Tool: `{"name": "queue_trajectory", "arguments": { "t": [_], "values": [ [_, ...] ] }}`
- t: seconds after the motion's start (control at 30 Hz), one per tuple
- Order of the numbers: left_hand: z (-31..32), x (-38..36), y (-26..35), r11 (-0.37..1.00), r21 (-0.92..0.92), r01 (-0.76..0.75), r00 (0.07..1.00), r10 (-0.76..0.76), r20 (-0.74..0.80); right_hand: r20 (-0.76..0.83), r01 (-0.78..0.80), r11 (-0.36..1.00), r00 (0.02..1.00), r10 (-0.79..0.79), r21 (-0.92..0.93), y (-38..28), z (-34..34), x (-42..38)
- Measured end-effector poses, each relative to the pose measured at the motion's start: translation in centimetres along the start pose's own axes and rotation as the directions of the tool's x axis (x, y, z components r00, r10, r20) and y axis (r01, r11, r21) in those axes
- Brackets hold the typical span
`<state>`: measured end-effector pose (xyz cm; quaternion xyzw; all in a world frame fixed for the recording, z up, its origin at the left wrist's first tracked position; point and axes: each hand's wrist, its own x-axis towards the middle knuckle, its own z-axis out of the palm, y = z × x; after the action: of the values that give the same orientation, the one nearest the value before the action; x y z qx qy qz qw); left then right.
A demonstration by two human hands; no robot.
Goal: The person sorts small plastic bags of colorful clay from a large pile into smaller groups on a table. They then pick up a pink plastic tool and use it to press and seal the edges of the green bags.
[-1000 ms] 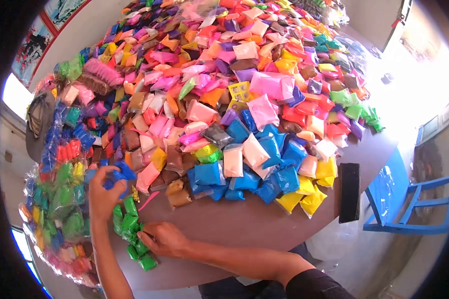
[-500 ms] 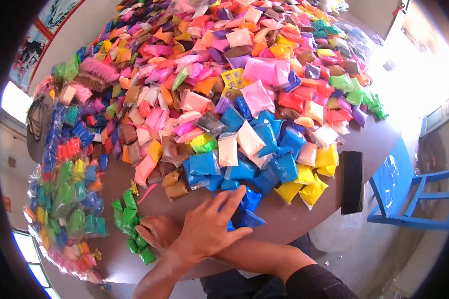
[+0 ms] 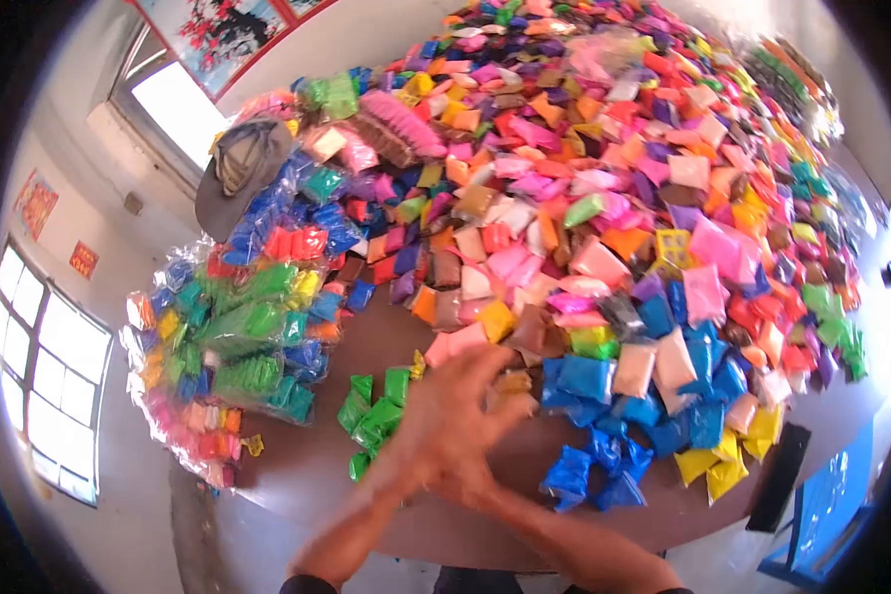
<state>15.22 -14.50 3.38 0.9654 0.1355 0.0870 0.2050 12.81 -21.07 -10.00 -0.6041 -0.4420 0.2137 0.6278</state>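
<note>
My left hand (image 3: 447,416) is over the front of the table, smeared by motion, with its fingers spread and nothing visible in them. Beneath it, my right hand (image 3: 468,485) is mostly covered, so its fingers are hidden. Just left of my hands lie several small green packets (image 3: 376,421), partly covered by my left hand. Some dark blue packets (image 3: 604,470) lie to the right of my hands. Beyond the left fingertips are a yellow packet (image 3: 496,321) and pink packets (image 3: 455,342) at the pile's edge.
A large heap of colourful packets (image 3: 604,178) spreads over the brown table (image 3: 406,525). Bagged bundles of packets (image 3: 257,337) line the left edge, with a grey cap (image 3: 243,173) behind. A black object (image 3: 779,478) and a blue chair (image 3: 832,505) are at right.
The view has swung left, shifting the table rightward in the picture. My right hand has drawn back from beside the green packets to under my left hand, which has left the blue packets.
</note>
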Motion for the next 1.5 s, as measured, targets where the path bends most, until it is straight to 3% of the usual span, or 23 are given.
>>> {"name": "queue_trajectory", "arguments": {
  "t": [0.13,0.23,0.27,0.4,0.5,0.6,0.77,0.87,0.9,0.97,1.0,1.03,1.1,1.13,1.2,1.23,1.27,1.4,1.47,1.5],
  "values": [
    [-1.4,4.2,-14.3,0.933,-0.009,0.360,0.912,-0.354,-0.207,0.007,-0.030,0.999,1.000,0.030,0.021,-0.8,-0.8,0.0],
    [-1.6,5.7,-22.2,0.895,0.107,0.433,0.852,-0.367,-0.374,0.004,-0.104,0.993,0.995,0.104,0.054,-1.5,-1.1,0.1],
    [-2.5,6.4,-22.6,0.862,0.069,0.502,0.836,-0.464,-0.292,-0.006,-0.124,0.991,0.992,0.125,0.045,-1.5,-0.8,0.0],
    [-2.6,8.0,-24.1,0.863,-0.030,0.504,0.851,-0.502,-0.155,-0.064,-0.155,0.986,0.985,0.158,0.061,-2.5,-0.8,0.7],
    [-2.8,9.9,-24.6,0.866,-0.087,0.492,0.866,-0.497,-0.056,-0.027,-0.489,0.866,0.869,0.494,0.109,-4.8,-1.4,1.6],
    [-2.9,11.0,-25.2,0.874,-0.137,0.465,0.884,-0.467,0.026,-0.053,-0.644,0.617,0.672,0.739,0.452,-5.8,-1.7,1.6],
    [-3.8,11.5,-25.9,0.817,-0.283,0.502,0.861,-0.501,0.083,-0.158,-0.668,0.678,0.667,0.729,0.306,-8.4,-7.1,5.8],
    [-2.6,11.9,-27.0,0.828,-0.247,0.504,0.859,-0.510,0.040,-0.271,-0.643,0.735,0.684,0.677,0.216,-10.0,-10.6,7.8],
    [-2.7,12.4,-26.6,0.797,-0.318,0.513,0.847,-0.531,0.035,-0.320,-0.627,0.757,0.690,0.650,0.185,-10.3,-12.1,8.4],
    [-3.2,14.1,-24.6,0.728,-0.458,0.509,0.832,-0.553,0.047,-0.448,-0.540,0.833,0.778,0.440,-0.121,-10.4,-16.1,10.6],
    [-2.9,14.9,-23.9,0.723,-0.417,0.550,0.809,-0.585,0.053,-0.477,-0.488,0.826,0.818,0.322,-0.281,-10.6,-18.4,12.1],
    [-2.4,16.1,-22.8,0.671,-0.510,0.538,0.803,-0.593,0.066,-0.520,-0.547,0.806,0.767,0.376,-0.225,-11.1,-20.3,13.8],
    [-1.2,18.1,-21.0,0.541,-0.673,0.504,0.784,-0.614,0.092,-0.540,-0.498,0.721,0.817,0.203,-0.481,-10.5,-24.6,16.0],
    [-0.8,19.4,-20.8,0.548,-0.666,0.506,0.791,-0.602,0.106,-0.556,-0.511,0.685,0.811,0.183,-0.519,-10.0,-26.0,17.5],
    [-0.3,21.3,-18.7,0.323,-0.808,0.493,0.766,-0.602,0.227,-0.592,-0.558,0.597,0.789,0.164,-0.577,-9.1,-28.3,19.0],
    [0.0,21.9,-17.4,0.198,-0.848,0.491,0.749,-0.594,0.295,-0.586,-0.583,0.624,0.775,0.236,-0.520,-8.0,-29.4,18.9],
    [0.8,22.4,-16.6,0.234,-0.857,0.460,0.757,-0.608,0.240,-0.573,-0.605,0.652,0.761,0.304,-0.457,-6.2,-30.2,18.8],
    [2.3,25.8,-11.7,0.058,-0.866,0.498,0.755,-0.521,0.399,-0.511,-0.596,0.779,0.739,0.439,-0.192,-4.0,-32.0,20.5],
    [2.1,28.8,-7.1,0.004,-0.920,0.393,0.807,-0.481,0.343,-0.477,-0.556,0.824,0.757,0.447,-0.110,-3.5,-32.8,21.4],
    [1.1,30.5,-4.6,0.037,-0.924,0.381,0.830,-0.454,0.324,-0.451,-0.656,0.755,0.681,0.577,-0.024,-4.5,-33.5,22.1]
  ]
}}
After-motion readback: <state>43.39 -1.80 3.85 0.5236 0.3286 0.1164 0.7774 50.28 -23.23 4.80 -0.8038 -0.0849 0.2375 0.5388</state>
